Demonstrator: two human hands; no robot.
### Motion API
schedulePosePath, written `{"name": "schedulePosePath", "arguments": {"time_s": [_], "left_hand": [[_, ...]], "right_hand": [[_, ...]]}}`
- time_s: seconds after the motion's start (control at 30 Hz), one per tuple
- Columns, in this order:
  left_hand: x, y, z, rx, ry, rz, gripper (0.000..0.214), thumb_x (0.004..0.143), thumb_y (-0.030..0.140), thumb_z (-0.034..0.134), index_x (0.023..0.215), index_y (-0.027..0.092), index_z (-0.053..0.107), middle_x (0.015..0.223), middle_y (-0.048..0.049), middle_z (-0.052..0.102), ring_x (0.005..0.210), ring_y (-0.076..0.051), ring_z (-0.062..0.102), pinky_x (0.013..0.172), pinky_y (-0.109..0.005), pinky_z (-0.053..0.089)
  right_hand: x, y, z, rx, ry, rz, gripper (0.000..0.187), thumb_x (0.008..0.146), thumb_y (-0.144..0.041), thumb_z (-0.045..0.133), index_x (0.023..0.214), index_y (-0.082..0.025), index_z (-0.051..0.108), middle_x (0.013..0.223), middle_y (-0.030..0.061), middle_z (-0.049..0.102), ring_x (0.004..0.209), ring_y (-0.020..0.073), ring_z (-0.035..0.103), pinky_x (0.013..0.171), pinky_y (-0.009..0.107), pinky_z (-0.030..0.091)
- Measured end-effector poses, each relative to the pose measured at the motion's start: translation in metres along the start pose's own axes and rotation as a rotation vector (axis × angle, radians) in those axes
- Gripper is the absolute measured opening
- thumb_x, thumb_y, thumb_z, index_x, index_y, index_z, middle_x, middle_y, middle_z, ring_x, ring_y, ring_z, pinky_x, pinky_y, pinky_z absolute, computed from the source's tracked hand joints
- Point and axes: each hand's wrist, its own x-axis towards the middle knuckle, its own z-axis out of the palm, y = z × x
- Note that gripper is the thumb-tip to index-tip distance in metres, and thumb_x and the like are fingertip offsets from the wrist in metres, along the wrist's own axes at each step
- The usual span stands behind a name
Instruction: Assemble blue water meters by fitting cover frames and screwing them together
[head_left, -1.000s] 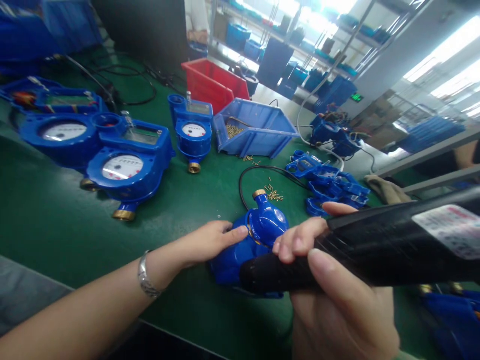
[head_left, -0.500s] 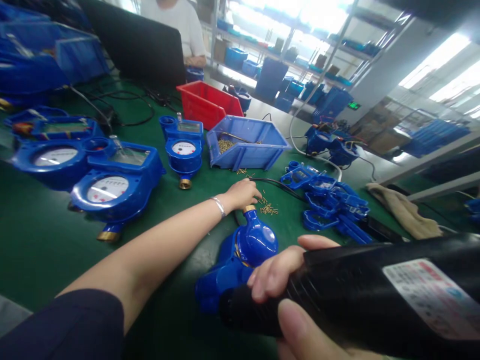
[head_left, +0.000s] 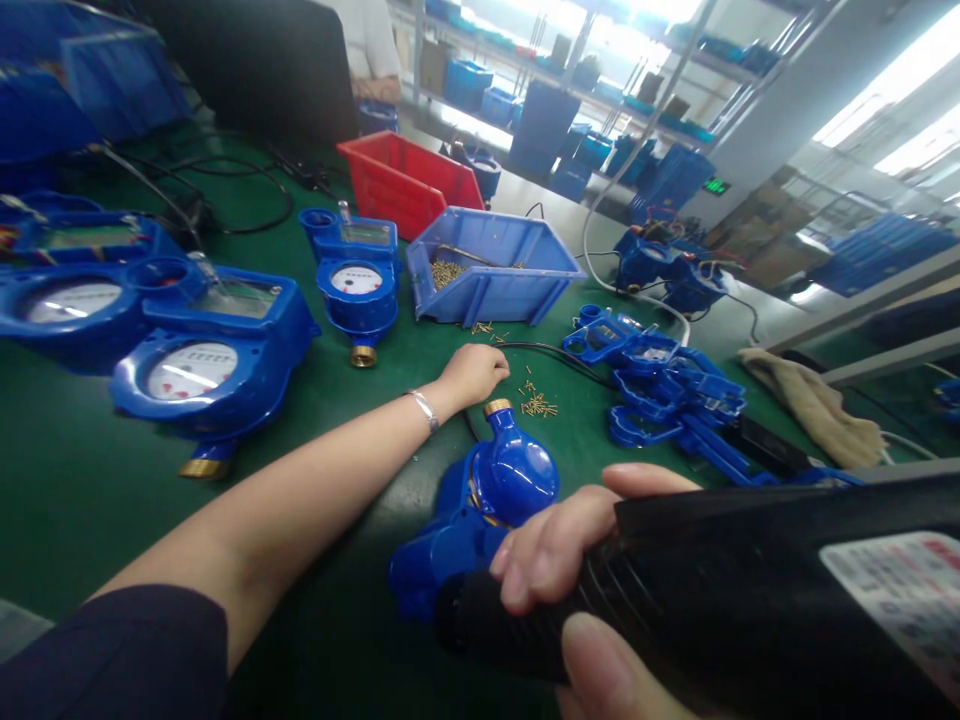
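My right hand (head_left: 559,545) is wrapped around a thick black electric screwdriver (head_left: 735,590) with a printed label, which fills the lower right. Beyond its tip a blue water meter (head_left: 517,475) lies face down, its brass threaded end pointing away from me. My left hand (head_left: 472,375) reaches past that meter, with a silver bracelet on the wrist. Its fingers are curled closed, and whatever is in them is hidden. Just to their right, loose brass screws (head_left: 538,404) lie scattered on the green mat (head_left: 352,545).
A light-blue bin (head_left: 510,285) with brass screws stands ahead, and a red bin (head_left: 405,180) behind it. Blue meters (head_left: 195,370) stand at left. Blue plastic housings (head_left: 660,370) and a cloth (head_left: 814,405) lie at right. Across the table, a person (head_left: 371,50) sits behind a black screen (head_left: 255,85).
My left hand has drawn slightly left, away from the loose screws, and its fingers have curled closed. My right hand still holds the screwdriver in much the same place. The view has shifted a little.
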Motion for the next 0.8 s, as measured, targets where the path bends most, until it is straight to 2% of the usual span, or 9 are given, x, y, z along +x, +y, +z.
{"name": "schedulePosePath", "arguments": {"time_s": [0.1,0.17,0.27,0.37,0.43,0.5,0.63,0.7,0.8], "left_hand": [[-0.033,0.008,-0.025,-0.185,0.086,-0.144,0.013,0.082,0.022,0.056,0.078,0.012,0.064,0.077,-0.0050,0.066,0.075,-0.017,0.061,0.071,-0.033,0.049],[-0.063,0.018,-0.042,-0.334,0.064,-0.210,0.015,0.080,0.021,0.054,0.075,0.011,0.064,0.064,-0.0025,0.063,0.058,-0.013,0.057,0.057,-0.027,0.046],[-0.111,0.034,-0.057,-0.516,-0.098,-0.260,0.015,0.070,0.025,0.060,0.062,0.012,0.063,0.049,0.0018,0.054,0.044,-0.010,0.048,0.045,-0.023,0.039],[-0.143,0.046,-0.058,-0.685,-0.272,-0.316,0.015,0.061,0.027,0.066,0.056,0.013,0.063,0.046,0.0020,0.054,0.044,-0.010,0.046,0.045,-0.022,0.037],[-0.152,0.050,-0.055,-0.686,-0.291,-0.334,0.012,0.060,0.025,0.066,0.058,0.013,0.065,0.052,0.0005,0.060,0.050,-0.011,0.051,0.051,-0.023,0.040],[-0.153,0.053,-0.052,-0.574,-0.248,-0.320,0.009,0.061,0.021,0.063,0.058,0.014,0.065,0.056,-0.0004,0.064,0.056,-0.013,0.055,0.055,-0.024,0.041],[-0.150,0.057,-0.053,-0.421,-0.215,-0.292,0.009,0.062,0.014,0.059,0.054,0.015,0.063,0.054,0.0011,0.061,0.055,-0.013,0.054,0.053,-0.023,0.038],[-0.149,0.058,-0.055,-0.384,-0.225,-0.286,0.010,0.060,0.012,0.058,0.052,0.015,0.062,0.052,0.0021,0.059,0.054,-0.012,0.052,0.051,-0.023,0.036],[-0.148,0.057,-0.054,-0.412,-0.270,-0.306,0.008,0.057,0.010,0.058,0.051,0.015,0.060,0.050,0.0037,0.056,0.051,-0.011,0.049,0.048,-0.022,0.034]], "right_hand": [[0.001,-0.005,0.002,0.064,0.023,0.051,0.035,0.074,-0.031,0.068,0.107,-0.033,0.055,0.064,-0.0021,0.056,0.053,0.0190,0.058,0.054,0.040,0.057],[0.001,-0.008,0.003,0.141,0.022,0.115,0.035,0.073,-0.026,0.068,0.105,-0.031,0.055,0.065,-0.0017,0.058,0.056,0.0187,0.059,0.056,0.039,0.056],[0.002,-0.013,0.005,0.247,0.020,0.168,0.035,0.075,-0.021,0.064,0.107,-0.029,0.051,0.069,-0.0009,0.060,0.062,0.0177,0.061,0.061,0.038,0.054],[0.001,-0.014,0.010,0.242,0.059,0.144,0.034,0.076,-0.018,0.060,0.107,-0.026,0.049,0.069,-0.0018,0.059,0.063,0.0163,0.060,0.064,0.037,0.052],[0.001,-0.014,0.012,0.219,0.073,0.124,0.031,0.077,-0.018,0.059,0.106,-0.025,0.049,0.069,-0.0023,0.058,0.063,0.0159,0.059,0.066,0.038,0.050],[0.001,-0.012,0.012,0.218,0.046,0.121,0.030,0.078,-0.018,0.058,0.106,-0.026,0.049,0.071,-0.0026,0.059,0.065,0.0157,0.059,0.068,0.039,0.050],[0.004,-0.014,0.006,0.264,-0.024,0.070,0.034,0.077,-0.018,0.061,0.108,-0.024,0.049,0.072,-0.0029,0.060,0.066,0.0144,0.059,0.066,0.035,0.051],[0.006,-0.020,0.003,0.285,-0.010,0.058,0.036,0.075,-0.018,0.063,0.108,-0.022,0.050,0.071,-0.0025,0.060,0.066,0.0135,0.059,0.067,0.032,0.053],[0.011,-0.031,-0.005,0.282,0.080,0.043,0.035,0.072,-0.020,0.063,0.106,-0.021,0.053,0.070,-0.0027,0.058,0.063,0.0129,0.057,0.064,0.030,0.053]]}}
